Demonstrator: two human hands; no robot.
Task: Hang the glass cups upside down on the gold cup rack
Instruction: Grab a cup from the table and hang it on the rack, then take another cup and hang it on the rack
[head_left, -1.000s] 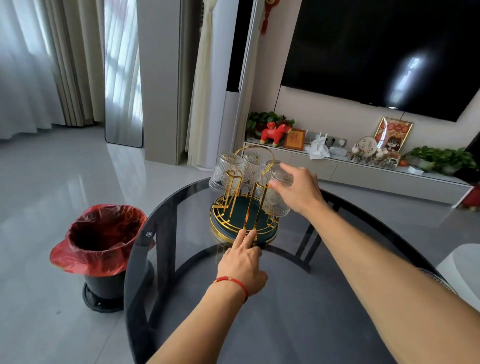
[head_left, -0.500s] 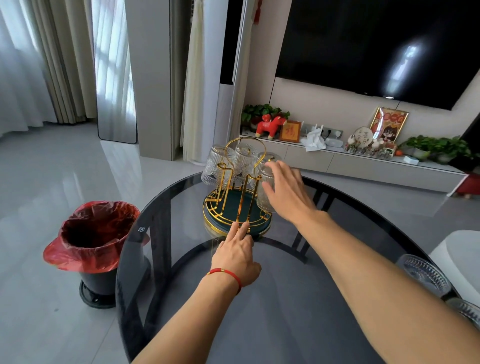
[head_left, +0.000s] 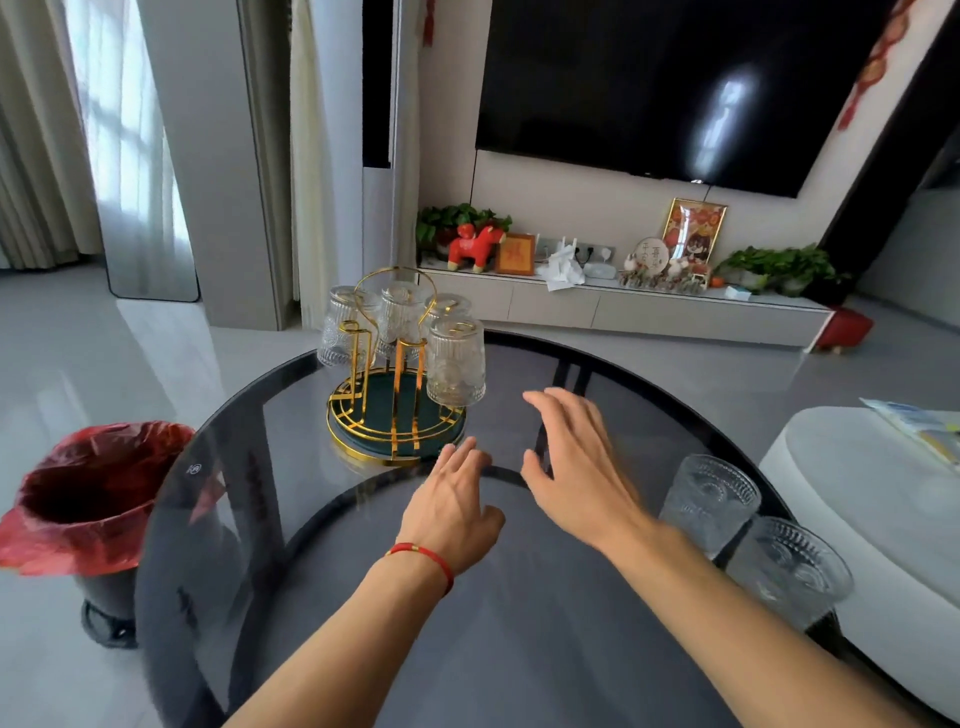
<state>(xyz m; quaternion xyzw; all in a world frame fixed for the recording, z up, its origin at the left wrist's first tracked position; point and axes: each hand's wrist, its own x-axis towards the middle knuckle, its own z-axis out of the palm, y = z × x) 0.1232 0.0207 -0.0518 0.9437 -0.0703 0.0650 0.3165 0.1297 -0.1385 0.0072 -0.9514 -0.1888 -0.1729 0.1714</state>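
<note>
The gold cup rack with a dark green base stands on the far left part of the round dark glass table. Several ribbed glass cups hang upside down on its arms; the nearest hung cup is at the rack's right side. Two more glass cups stand upright at the table's right edge, one farther and one nearer. My left hand rests just in front of the rack's base, fingers loosely spread, holding nothing. My right hand hovers open to the right of the rack, empty.
A bin lined with a red bag stands on the floor left of the table. A white round seat is close to the table's right edge. Behind are a low TV cabinet with ornaments and a wall TV.
My right hand has let go of the cup hung on the rack's right arm and pulled back toward me. My left hand slid slightly back from the base. The view tilted down, showing both upright cups.
</note>
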